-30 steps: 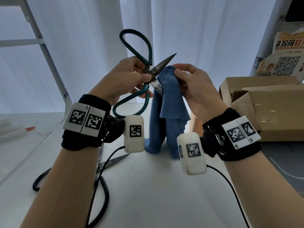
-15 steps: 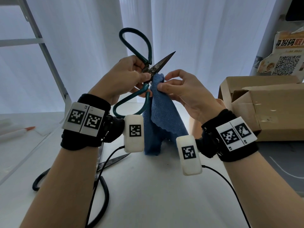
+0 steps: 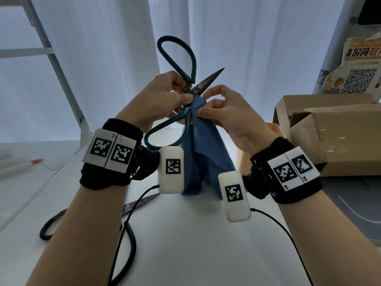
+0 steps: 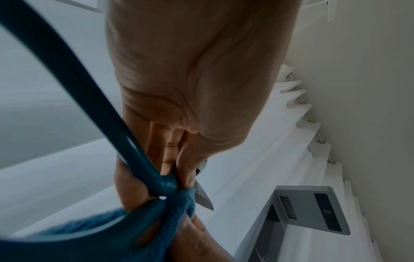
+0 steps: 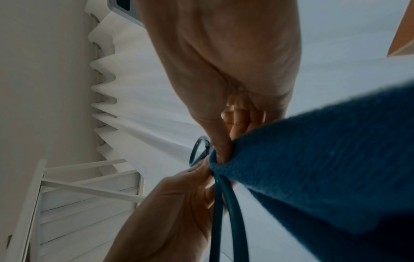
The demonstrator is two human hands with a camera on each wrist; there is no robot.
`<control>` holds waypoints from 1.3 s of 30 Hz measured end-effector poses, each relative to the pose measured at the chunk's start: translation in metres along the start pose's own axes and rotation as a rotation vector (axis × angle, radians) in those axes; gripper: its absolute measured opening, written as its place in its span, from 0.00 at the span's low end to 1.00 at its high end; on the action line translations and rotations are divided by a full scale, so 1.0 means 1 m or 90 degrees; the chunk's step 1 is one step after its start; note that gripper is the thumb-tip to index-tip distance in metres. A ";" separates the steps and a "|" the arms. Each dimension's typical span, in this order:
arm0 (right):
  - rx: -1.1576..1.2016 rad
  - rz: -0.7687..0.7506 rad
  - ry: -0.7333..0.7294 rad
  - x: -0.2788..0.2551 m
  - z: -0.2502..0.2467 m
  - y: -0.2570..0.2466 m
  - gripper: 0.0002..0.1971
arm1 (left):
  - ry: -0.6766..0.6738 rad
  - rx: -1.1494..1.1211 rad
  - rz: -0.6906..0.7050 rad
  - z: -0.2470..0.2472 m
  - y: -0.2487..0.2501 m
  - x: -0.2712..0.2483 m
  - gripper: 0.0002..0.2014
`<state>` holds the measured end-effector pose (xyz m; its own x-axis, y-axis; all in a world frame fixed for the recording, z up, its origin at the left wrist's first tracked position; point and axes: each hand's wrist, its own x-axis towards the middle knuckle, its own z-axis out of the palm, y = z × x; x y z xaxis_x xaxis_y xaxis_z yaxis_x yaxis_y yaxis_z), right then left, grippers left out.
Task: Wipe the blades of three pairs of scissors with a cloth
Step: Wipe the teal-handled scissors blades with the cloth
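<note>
Green-handled scissors [image 3: 190, 79] are held up in front of me, blades spread apart, one dark blade pointing up to the right. My left hand [image 3: 165, 100] grips them at the pivot [image 4: 167, 184]. My right hand [image 3: 216, 108] pinches a bunched fold of the blue cloth [image 3: 204, 153] right against the pivot, over the lower blade, which is hidden. The cloth hangs down to the white table [image 3: 195, 244]. In the right wrist view the cloth [image 5: 313, 177] fills the right side beside the green handle [image 5: 226, 203]. A black-handled pair of scissors [image 3: 86, 219] lies on the table under my left forearm.
An open cardboard box [image 3: 329, 133] stands at the right. A white ladder frame [image 3: 61, 79] leans at the left before white curtains. A white pen with a red tip [image 3: 22, 166] lies at the far left. Black cables [image 3: 127, 234] trail from both wrists.
My right hand has slid the cloth down the blade toward the pivot and bunched it there. The upper blade is now bare. The left hand keeps its grip.
</note>
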<state>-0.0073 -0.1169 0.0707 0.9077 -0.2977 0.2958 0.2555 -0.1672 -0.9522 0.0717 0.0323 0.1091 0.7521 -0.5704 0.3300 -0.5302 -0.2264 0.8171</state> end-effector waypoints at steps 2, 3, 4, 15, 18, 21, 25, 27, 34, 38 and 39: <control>0.000 -0.003 0.004 0.000 -0.001 0.000 0.17 | -0.003 -0.003 0.001 0.001 0.001 0.000 0.10; 0.000 -0.005 -0.002 0.000 -0.002 0.000 0.16 | -0.004 -0.004 -0.001 0.001 0.001 0.000 0.10; 0.000 -0.005 -0.009 0.001 -0.003 -0.001 0.15 | -0.005 -0.006 -0.004 0.000 0.001 0.000 0.10; -0.013 -0.010 0.004 0.000 0.000 -0.002 0.14 | -0.005 -0.006 -0.001 -0.001 0.001 -0.001 0.10; -0.017 -0.011 -0.006 -0.001 -0.003 -0.004 0.14 | -0.001 -0.021 -0.005 -0.003 0.002 -0.002 0.11; -0.030 -0.018 -0.003 -0.001 -0.002 -0.004 0.13 | -0.003 -0.018 0.001 -0.003 0.002 -0.003 0.10; -0.043 -0.035 0.015 -0.001 0.002 -0.003 0.12 | -0.006 -0.010 0.005 -0.002 0.002 -0.002 0.10; -0.043 -0.042 0.020 -0.001 0.003 -0.003 0.12 | -0.003 -0.015 0.006 -0.002 0.003 -0.002 0.10; -0.060 -0.049 0.050 -0.001 0.009 -0.003 0.06 | -0.001 -0.027 -0.002 -0.004 0.005 -0.005 0.11; -0.072 -0.041 0.114 0.001 0.005 -0.001 0.02 | -0.009 -0.037 -0.005 -0.008 0.005 -0.007 0.11; -0.070 -0.038 0.125 0.001 0.004 -0.001 0.01 | -0.012 -0.040 -0.005 -0.009 0.005 -0.007 0.11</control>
<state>-0.0048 -0.1132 0.0715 0.8068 -0.4598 0.3711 0.2592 -0.2890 -0.9216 0.0670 0.0425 0.1151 0.7486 -0.5836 0.3145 -0.4979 -0.1816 0.8480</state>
